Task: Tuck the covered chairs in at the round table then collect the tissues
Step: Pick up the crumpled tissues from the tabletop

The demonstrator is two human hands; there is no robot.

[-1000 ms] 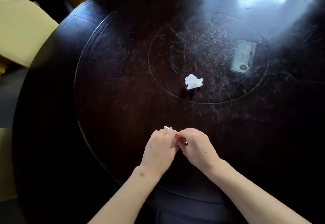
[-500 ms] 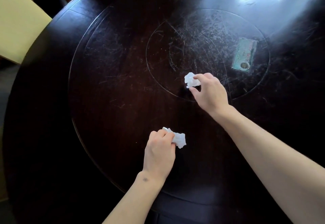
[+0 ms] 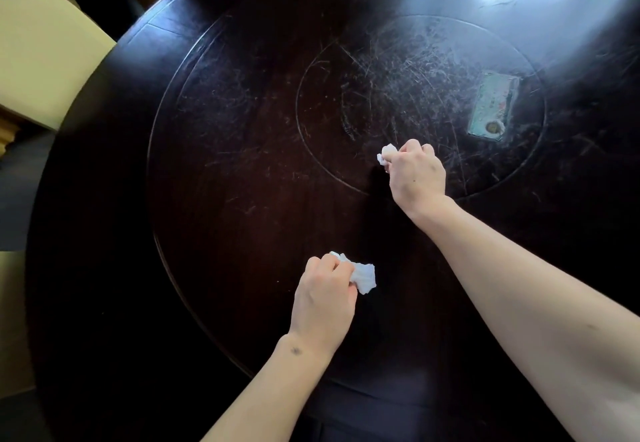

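Observation:
I look down on a dark round wooden table with scratched inlaid rings. My left hand grips a crumpled white tissue near the table's front; the tissue sticks out to the right of my fingers. Farther in, at the edge of the inner ring, my right hand has its fingers curled round a second crumpled tissue, of which only a small white part shows at the left of my knuckles. A chair in a pale yellow cover stands at the table's left edge.
A worn greenish rectangular label lies flat inside the inner ring, right of my right hand. Bright window glare covers the far right of the tabletop. Another pale yellow covered surface shows at the lower left edge.
My right hand left my left hand, reached out to the second tissue on the inner ring and closed round it. My left hand stayed in place holding the first tissue.

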